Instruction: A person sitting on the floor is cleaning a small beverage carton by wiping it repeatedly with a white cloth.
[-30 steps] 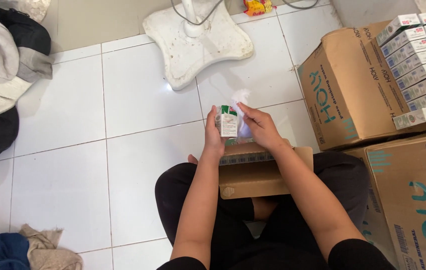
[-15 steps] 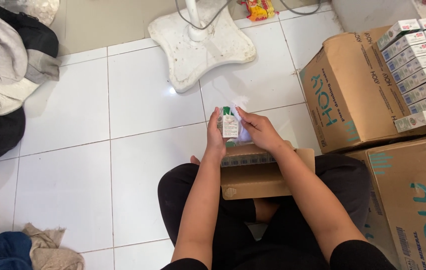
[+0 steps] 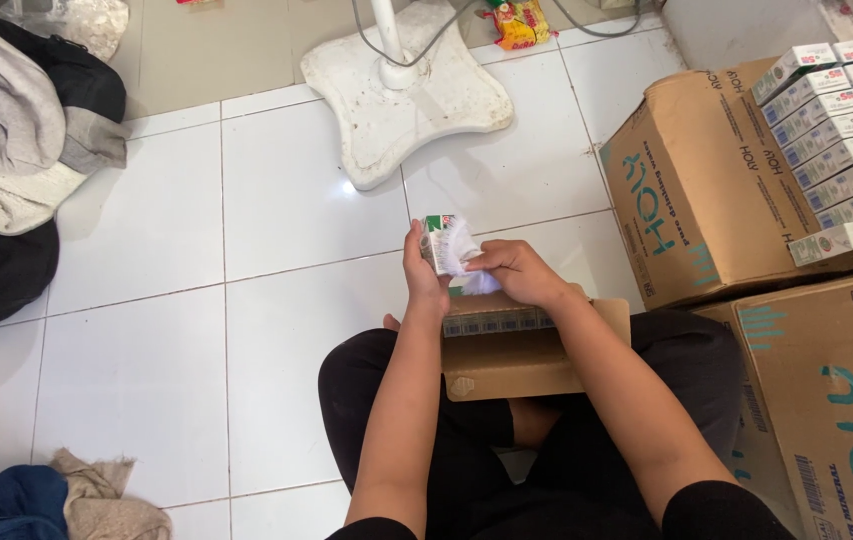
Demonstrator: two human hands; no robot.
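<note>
Carton [image 3: 436,243] stands upright, long axis vertical, gripped in your left hand [image 3: 425,278] just above the open box [image 3: 532,352] on your lap, while your right hand [image 3: 513,273], touching from the right, pinches a white wrapper [image 3: 462,247] against it.

I see both bare forearms reaching forward from my lap and converging ahead of my crossed legs, my left hand [image 3: 424,272] upright with its fingers curled in a closed grip, my right hand [image 3: 517,274] beside it, knuckles up, fingertips pinched toward the left.
</note>
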